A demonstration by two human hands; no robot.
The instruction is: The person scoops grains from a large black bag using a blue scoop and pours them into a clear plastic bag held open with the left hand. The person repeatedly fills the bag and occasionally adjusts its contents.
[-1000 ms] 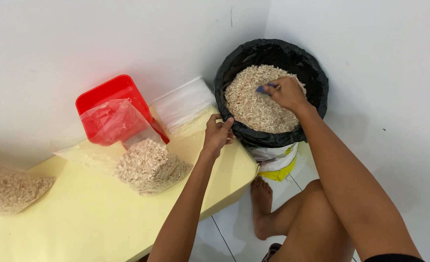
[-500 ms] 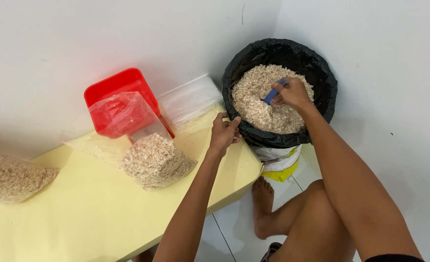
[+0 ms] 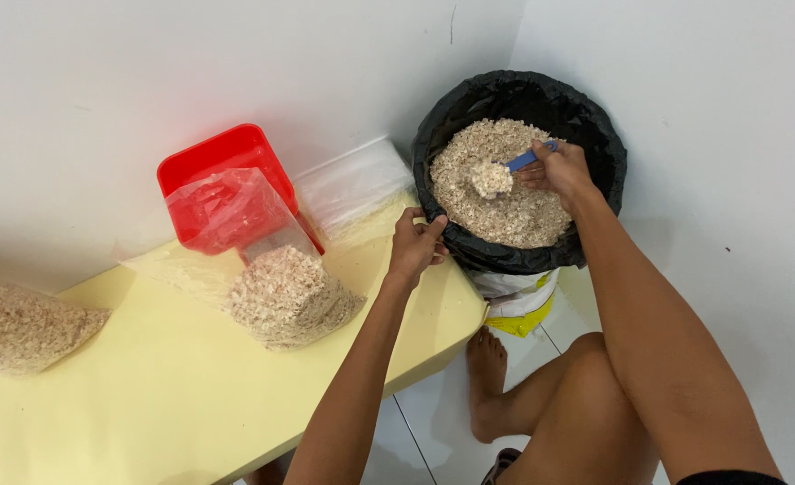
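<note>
A black-lined bucket [image 3: 595, 126] in the corner is full of pale flakes [image 3: 505, 202]. My right hand [image 3: 559, 172] is inside it, gripping the handle of a blue scoop [image 3: 525, 161] that carries a heap of flakes just above the pile. My left hand [image 3: 415, 244] grips the bucket's near rim, where it meets the yellow table [image 3: 146, 395]. On the table a clear plastic bag [image 3: 285, 292], partly filled with flakes, stands open against a red container [image 3: 227, 175].
A second filled bag of flakes [image 3: 20, 323] lies at the table's left edge. A stack of empty clear bags [image 3: 352, 184] leans on the wall behind the red container. My bare foot [image 3: 487, 377] and knee are on the white tiled floor under the bucket.
My right hand has dug the scoop into the flakes and lifted it out loaded. My left hand has stayed on the bucket rim. The camera view has drifted slightly.
</note>
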